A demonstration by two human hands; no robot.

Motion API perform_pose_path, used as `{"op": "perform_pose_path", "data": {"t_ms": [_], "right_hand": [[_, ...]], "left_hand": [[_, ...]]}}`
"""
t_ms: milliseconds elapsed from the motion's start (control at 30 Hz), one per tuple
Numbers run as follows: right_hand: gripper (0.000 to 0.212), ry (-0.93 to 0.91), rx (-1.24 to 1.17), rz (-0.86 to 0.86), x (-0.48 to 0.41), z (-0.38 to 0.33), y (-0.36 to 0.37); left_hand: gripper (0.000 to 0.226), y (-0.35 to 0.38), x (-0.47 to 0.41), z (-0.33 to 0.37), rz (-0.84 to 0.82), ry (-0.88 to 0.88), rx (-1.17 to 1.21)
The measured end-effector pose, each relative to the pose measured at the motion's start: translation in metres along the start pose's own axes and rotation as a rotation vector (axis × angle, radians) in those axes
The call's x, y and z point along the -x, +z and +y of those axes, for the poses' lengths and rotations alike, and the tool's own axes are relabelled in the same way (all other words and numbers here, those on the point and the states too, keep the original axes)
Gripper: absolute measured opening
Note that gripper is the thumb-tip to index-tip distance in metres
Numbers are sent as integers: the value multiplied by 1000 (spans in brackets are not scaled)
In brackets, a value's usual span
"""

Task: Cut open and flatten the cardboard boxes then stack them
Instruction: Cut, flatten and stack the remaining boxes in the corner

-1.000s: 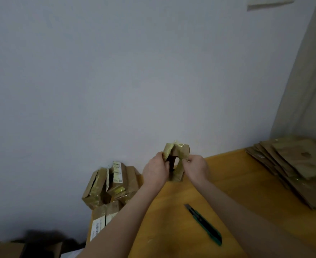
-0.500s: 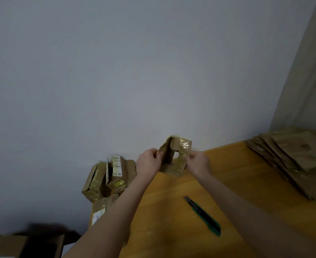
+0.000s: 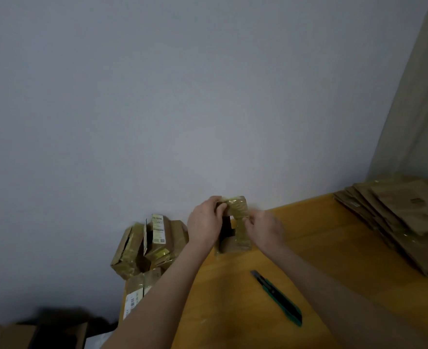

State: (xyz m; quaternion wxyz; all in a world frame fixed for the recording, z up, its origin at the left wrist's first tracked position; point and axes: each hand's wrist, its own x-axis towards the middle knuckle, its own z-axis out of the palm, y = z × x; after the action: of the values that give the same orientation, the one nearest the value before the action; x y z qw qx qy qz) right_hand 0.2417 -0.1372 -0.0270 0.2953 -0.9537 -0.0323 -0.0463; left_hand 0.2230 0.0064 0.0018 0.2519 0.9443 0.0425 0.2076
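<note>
Cardboard box [image 3: 238, 217], partly open, was held just above the table [image 3: 321, 250], the left hand [image 3: 204, 226] gripping its top corner and the right hand [image 3: 264, 229] pinching its taped side; stubborn tape could tear the board unevenly.
</note>
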Motion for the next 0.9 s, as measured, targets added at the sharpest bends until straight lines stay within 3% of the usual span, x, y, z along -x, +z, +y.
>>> {"op": "perform_pose_path", "data": {"t_ms": [100, 267, 533, 700, 767, 833, 867, 900], "right_hand": [[22, -45, -14, -7, 4, 3, 2], [18, 46, -256, -46, 2, 10, 6], [15, 194, -358, -47, 1, 22, 15], [14, 253, -362, -47, -1, 29, 17], [19, 280, -382, -44, -3, 26, 16], [21, 251, -378, -48, -5, 23, 15], [20, 230, -362, -47, -6, 23, 14], [19, 220, -343, -38, -7, 23, 13]], "left_hand": [[30, -2, -4, -7, -1, 0, -24], [29, -6, -8, -8, 51, -283, 216], [55, -4, 2, 1, -378, -264, 427], [74, -3, 13, 0, -439, -218, 549], [66, 3, 17, 3, -446, -153, 383], [34, 11, 20, 3, -363, -153, 197], [17, 13, 20, 1, -315, -201, 200], [20, 13, 19, -3, -282, -249, 250]]}}
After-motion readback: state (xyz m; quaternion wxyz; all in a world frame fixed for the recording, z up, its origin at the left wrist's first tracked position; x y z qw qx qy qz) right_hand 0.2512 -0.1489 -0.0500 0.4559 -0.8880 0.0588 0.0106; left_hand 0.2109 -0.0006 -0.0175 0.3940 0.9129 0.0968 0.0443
